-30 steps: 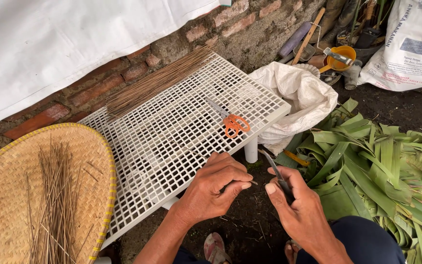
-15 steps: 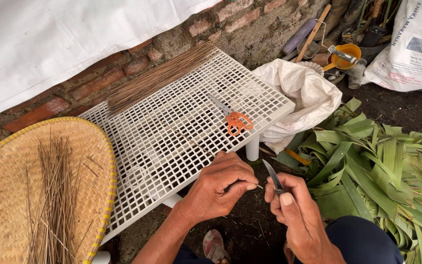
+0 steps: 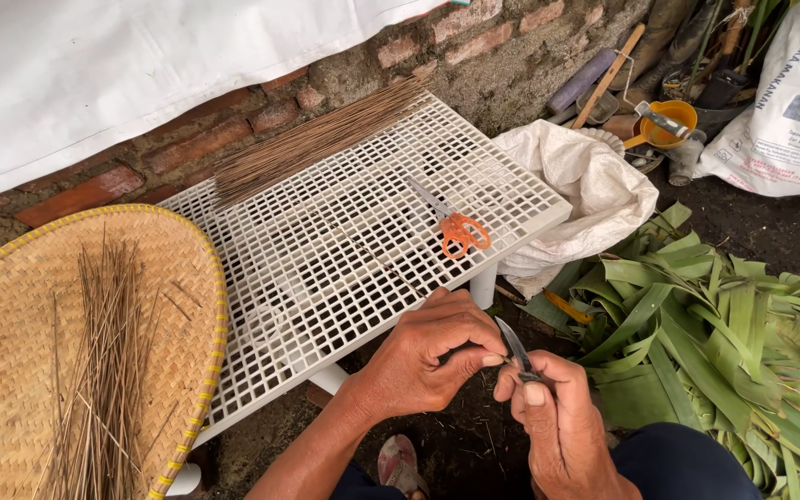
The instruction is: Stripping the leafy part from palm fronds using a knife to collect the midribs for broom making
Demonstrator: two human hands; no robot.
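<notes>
White sheet [image 3: 141, 65] fills the upper left of the frame, hung over a brick wall [image 3: 233, 139]. Centre: a white plastic grid table [image 3: 326, 241], its flat top serving as a work surface. Along its far edge lies a bundle of brown leaf ribs [image 3: 317, 139], laid parallel against the wall, probably so they stay together. Lower left: a round woven tray [image 3: 11, 370] with a yellow rim, holding loose thin sticks [image 3: 104, 370], fanned lengthwise. Right side: a heap of long green leaves [image 3: 724, 352] on the ground, within reach of the person. Upper right corner: a white woven sack [image 3: 780, 102], standing, with dark blue print and a grey panel. A second, crumpled white sack [image 3: 585, 194] without visible print slumps beside the table's right corner. Orange-handled scissors [image 3: 456, 227] lie on the table near its right edge, blades pointing up-left, untouched. An orange funnel-like cup [image 3: 664, 125] sits among clutter at upper right.

Bottom centre, below the table edge: the left hand [image 3: 428, 361] is closed, thumb and finger pinching something very thin, too small to see clearly. The right hand [image 3: 557, 426] is closed round a small knife [image 3: 516, 347], blade up and angled toward the left fingertips, thumb braced along the handle for control. The hands are almost touching.
</notes>
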